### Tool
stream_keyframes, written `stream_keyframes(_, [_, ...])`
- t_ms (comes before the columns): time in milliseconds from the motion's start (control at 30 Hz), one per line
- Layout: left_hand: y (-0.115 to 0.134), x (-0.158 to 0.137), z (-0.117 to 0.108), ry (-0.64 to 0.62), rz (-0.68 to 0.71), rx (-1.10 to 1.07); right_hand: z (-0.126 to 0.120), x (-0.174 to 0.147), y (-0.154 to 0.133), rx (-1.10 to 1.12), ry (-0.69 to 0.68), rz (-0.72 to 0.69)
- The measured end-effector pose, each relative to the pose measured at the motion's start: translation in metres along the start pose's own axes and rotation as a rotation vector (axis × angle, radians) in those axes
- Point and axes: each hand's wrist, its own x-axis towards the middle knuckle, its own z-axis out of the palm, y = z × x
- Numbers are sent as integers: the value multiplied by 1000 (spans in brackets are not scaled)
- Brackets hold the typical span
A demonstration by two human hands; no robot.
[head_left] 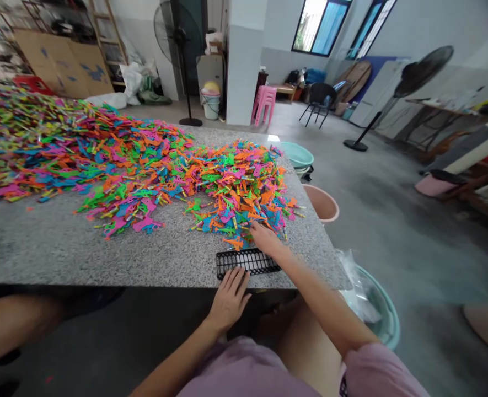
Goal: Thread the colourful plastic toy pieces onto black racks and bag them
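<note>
A shallow black plastic basket (248, 261) with a lattice of openings lies at the front edge of the speckled stone table (177, 253). My left hand (229, 298) rests on its near side, fingers stretched out over the rim and holding nothing. Beyond the basket, my right hand (266, 240) is at the near edge of a heap of small bright plastic pieces (235, 187). Its fingers are curled in among the pieces, and what they hold is hidden. One orange piece (236, 242) lies just behind the basket.
A larger spread of colourful pieces (62, 143) covers the table's left and back. Off the right edge stand a pink tub (322, 203), a green basin (296, 154) and a basin with plastic bags (386, 309). Another person's leg (18, 325) shows at lower left.
</note>
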Motion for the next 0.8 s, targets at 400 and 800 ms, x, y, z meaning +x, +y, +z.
stream_keyframes(400, [35,-3,22,-167,-150,14,34,-38,-56,1075,196,219])
stream_keyframes(800, [30,-16,54,-267,-136,-111,42,-63,-121,508,146,131])
